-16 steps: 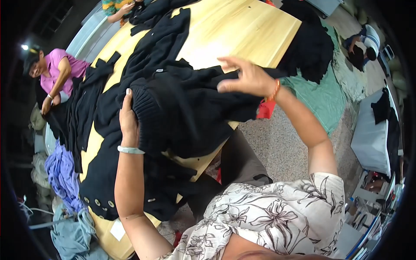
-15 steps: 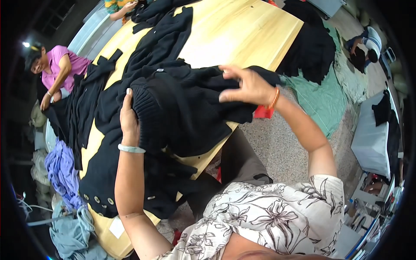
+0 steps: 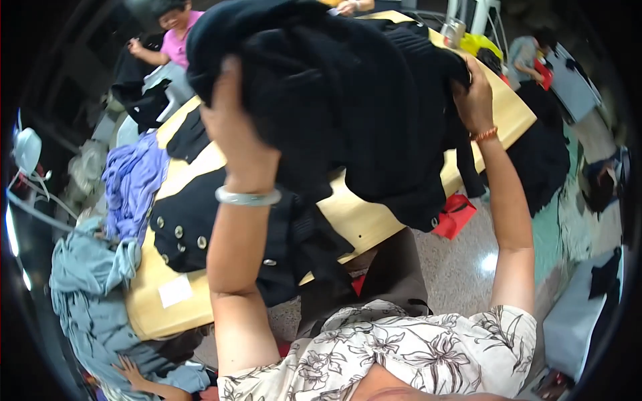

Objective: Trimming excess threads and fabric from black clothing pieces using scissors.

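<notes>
A black knitted garment hangs raised above the wooden table, spread between my two hands. My left hand, a little blurred, grips its left part, thumb on the near side. At the garment's right edge, my right hand is closed on the cloth, by a ribbed section. A button shows low on the held garment's right side. Below my left forearm another black garment with several metallic buttons lies on the table. The raised cloth hides much of the tabletop.
Purple cloth and grey-blue cloth are heaped along the table's left side, near a white paper. A red piece shows beyond the table's near edge. Black cloth is piled at right. Other people are around the table.
My right hand, earlier open above the garment, now grips its right edge. Both hands have lifted the garment off the table and away from me. My view has also shifted.
</notes>
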A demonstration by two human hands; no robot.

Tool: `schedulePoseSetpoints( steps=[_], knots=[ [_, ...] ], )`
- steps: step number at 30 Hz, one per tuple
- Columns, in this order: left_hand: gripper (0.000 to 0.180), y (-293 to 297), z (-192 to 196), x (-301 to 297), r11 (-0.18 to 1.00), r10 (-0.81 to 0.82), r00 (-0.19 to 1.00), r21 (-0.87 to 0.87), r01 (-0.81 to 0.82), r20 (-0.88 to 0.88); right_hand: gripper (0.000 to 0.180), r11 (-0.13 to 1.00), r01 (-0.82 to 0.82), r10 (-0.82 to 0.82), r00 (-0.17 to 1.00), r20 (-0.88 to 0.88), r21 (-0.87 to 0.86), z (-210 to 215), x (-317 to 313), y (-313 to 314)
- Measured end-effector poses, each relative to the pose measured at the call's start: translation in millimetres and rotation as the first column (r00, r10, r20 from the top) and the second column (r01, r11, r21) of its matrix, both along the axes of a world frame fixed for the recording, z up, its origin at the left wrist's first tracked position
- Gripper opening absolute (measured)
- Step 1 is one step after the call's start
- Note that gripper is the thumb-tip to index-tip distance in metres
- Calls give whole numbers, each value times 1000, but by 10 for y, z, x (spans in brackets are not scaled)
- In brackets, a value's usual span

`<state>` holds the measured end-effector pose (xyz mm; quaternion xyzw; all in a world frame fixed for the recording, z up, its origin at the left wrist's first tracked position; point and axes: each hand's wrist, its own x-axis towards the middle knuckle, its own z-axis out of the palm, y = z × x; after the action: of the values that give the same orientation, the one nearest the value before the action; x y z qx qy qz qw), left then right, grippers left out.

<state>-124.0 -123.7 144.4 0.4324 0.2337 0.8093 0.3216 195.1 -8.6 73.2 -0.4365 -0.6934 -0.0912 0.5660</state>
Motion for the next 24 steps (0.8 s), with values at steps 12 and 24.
schedulePoseSetpoints(
  steps=[12, 24],
  knots=[
    [48, -63, -1107, 549, 864, -306, 892, -490, 114, -333, 83, 424, -653, 529, 741, -414, -628, -82, -781, -1393],
    [47, -149, -1274, 637, 907, -344, 342, -403, -119, -874, 20, 661, -709, 449, 636, -627, -245, 238, -230, -1396]
  ],
)
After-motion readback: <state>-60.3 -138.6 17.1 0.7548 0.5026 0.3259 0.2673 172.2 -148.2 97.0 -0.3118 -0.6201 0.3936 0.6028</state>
